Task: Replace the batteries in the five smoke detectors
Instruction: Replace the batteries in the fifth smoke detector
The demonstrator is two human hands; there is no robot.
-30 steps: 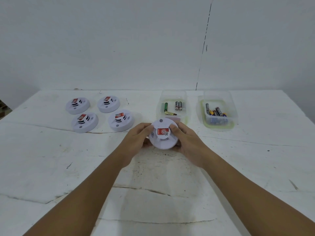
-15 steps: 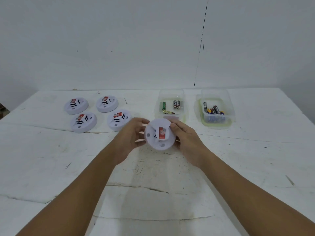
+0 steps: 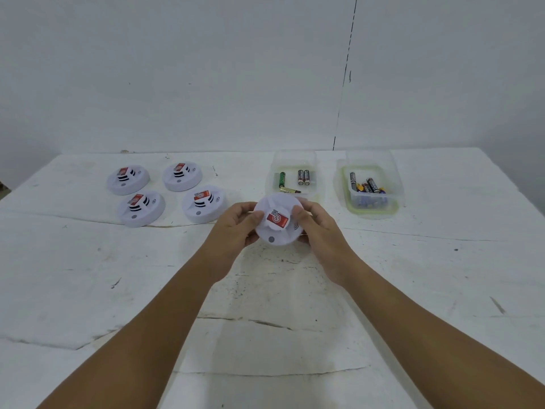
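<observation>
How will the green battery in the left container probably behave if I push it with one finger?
The green battery is a smooth cylinder lying flat, so it would likely roll sideways. The left container has walls, which should stop it. It looks rigid and probably dense for its size.

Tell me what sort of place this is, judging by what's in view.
Probably a bare staging or work room rather than a lived-in home: a plain white wall with a thin dark crack, a worn, cracked white-painted table, and two clear plastic tubs of batteries set out beside white round smoke detectors.
</observation>
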